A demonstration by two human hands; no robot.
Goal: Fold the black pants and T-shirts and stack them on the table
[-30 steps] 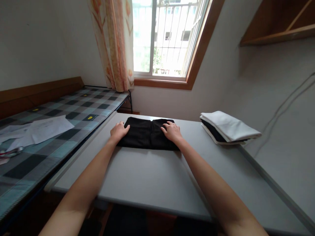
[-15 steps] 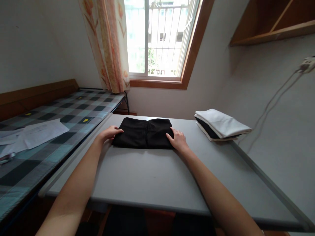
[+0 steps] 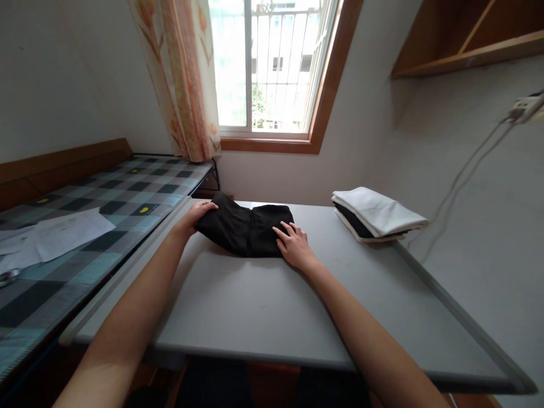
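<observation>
Left hand [image 3: 196, 217]: grasping the raised left end of a folded, rectangular black fabric piece [image 3: 240, 229], thumb on top, other fingers largely hidden. Right hand [image 3: 294, 245]: unclenched, fingers spread over the fabric's right end. Both arms reach forward, palms down. In my judgement, light right-hand pressure would prevent sliding, and an evenly lifted left edge would limit creasing at the central seam. The fabric lies on the pale grey, flat tabletop [image 3: 255, 309], well apart from a folded white-and-black cloth stack [image 3: 378, 211].
</observation>
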